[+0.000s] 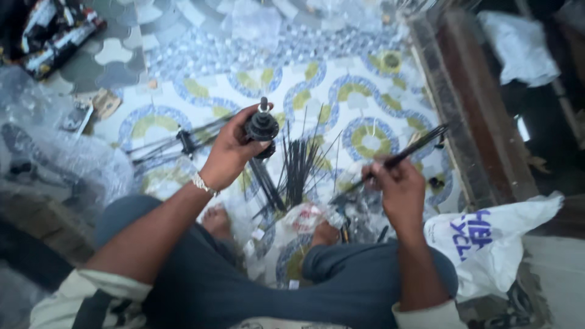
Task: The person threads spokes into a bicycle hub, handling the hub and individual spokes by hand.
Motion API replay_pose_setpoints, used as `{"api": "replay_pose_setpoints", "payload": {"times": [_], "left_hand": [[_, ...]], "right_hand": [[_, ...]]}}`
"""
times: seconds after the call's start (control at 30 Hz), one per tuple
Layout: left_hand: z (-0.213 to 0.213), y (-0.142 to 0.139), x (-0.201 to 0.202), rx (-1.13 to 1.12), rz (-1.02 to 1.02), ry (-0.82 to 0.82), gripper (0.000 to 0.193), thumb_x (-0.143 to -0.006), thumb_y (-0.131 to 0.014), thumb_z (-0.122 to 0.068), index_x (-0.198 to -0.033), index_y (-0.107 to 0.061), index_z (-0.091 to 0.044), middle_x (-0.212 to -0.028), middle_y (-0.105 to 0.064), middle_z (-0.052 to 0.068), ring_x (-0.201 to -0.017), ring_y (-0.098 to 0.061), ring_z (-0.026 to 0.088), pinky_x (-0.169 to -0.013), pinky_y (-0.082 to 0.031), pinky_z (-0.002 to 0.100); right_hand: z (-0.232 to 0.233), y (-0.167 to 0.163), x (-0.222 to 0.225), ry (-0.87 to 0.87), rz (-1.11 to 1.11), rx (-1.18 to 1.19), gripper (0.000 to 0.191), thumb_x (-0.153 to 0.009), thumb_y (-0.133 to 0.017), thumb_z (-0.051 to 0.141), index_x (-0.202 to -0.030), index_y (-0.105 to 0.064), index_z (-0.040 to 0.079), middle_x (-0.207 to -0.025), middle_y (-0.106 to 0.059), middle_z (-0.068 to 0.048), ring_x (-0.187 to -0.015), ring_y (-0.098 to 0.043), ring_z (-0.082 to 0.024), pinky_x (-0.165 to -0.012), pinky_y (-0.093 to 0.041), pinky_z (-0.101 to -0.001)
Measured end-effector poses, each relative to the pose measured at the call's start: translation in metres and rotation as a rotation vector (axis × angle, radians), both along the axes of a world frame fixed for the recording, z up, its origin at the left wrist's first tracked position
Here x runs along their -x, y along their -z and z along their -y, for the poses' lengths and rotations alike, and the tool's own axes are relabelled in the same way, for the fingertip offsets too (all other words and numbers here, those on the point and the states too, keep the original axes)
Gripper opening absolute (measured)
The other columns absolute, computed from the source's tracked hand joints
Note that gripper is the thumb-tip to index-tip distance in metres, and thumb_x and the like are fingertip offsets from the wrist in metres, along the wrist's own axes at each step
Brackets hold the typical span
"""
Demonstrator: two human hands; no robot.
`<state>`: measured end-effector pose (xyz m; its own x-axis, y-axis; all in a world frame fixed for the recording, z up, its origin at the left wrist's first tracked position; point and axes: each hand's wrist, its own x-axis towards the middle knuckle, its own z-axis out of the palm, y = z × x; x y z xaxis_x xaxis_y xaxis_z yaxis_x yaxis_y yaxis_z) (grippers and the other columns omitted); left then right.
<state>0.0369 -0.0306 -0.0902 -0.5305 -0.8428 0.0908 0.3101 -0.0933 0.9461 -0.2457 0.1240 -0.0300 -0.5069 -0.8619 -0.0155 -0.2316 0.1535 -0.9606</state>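
Observation:
My left hand [228, 149] grips a black wheel hub [262, 127] with its axle pointing up, held over the floor ahead of my knees. A metal bracelet [203, 184] sits on that wrist. My right hand [396, 186] is closed on a bundle of thin black spokes [420, 143] that slant up to the right. Between the two hands, more black spokes [298, 164] fan out, standing and leaning on the tiled floor. My bare feet [216, 219] rest below them.
The patterned blue, yellow and white tiled floor [341, 79] spreads ahead. A white plastic bag [487, 240] lies at the right, clear plastic wrapping [55, 158] at the left, another hub with spokes [183, 141] on the floor, and a dark wooden threshold [469, 103] at the right.

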Motion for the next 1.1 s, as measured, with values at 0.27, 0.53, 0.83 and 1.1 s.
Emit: {"api": "replay_pose_setpoints", "payload": {"times": [0.27,0.53,0.83,1.1], "left_hand": [[-0.002,-0.006,0.011,0.031,0.041,-0.106,0.069,-0.089,-0.07,0.008,-0.151,-0.046,-0.005,-0.123,-0.065,0.003,-0.111,-0.063,0.012,-0.098,-0.055,0.03],[-0.01,-0.019,0.023,0.14,-0.009,-0.073,0.071,-0.09,-0.069,0.009,-0.154,-0.045,-0.012,-0.124,-0.064,0.001,-0.114,-0.063,0.01,-0.101,-0.052,0.028],[-0.007,-0.02,0.023,0.193,-0.004,-0.107,0.053,-0.091,-0.071,0.007,-0.133,-0.042,-0.011,-0.119,-0.065,0.003,-0.112,-0.064,0.009,-0.097,-0.055,0.029],[0.0,-0.008,0.025,0.294,-0.006,-0.187,0.058,-0.085,-0.081,0.003,-0.134,-0.053,-0.007,-0.119,-0.067,0.003,-0.113,-0.066,0.012,-0.099,-0.057,0.03]], "right_hand": [[-0.122,-0.146,0.029,0.331,-0.264,0.483,0.019,-0.094,-0.069,0.006,-0.112,-0.069,-0.001,-0.093,-0.076,-0.012,-0.082,-0.075,-0.019,-0.076,-0.059,-0.03],[-0.141,-0.033,0.012,0.282,-0.497,-0.179,0.016,-0.098,-0.07,0.014,-0.108,-0.075,0.003,-0.087,-0.078,-0.01,-0.08,-0.075,-0.016,-0.073,-0.056,-0.0287],[-0.169,-0.099,0.068,0.596,-0.509,0.388,0.023,-0.101,-0.064,0.024,-0.12,-0.072,0.012,-0.104,-0.076,-0.01,-0.098,-0.074,-0.021,-0.086,-0.056,-0.0342],[-0.213,0.007,0.073,0.109,-1.094,-0.578,0.032,-0.107,-0.052,0.033,-0.134,-0.067,0.023,-0.126,-0.074,-0.008,-0.119,-0.072,-0.026,-0.1,-0.057,-0.0394]]}}
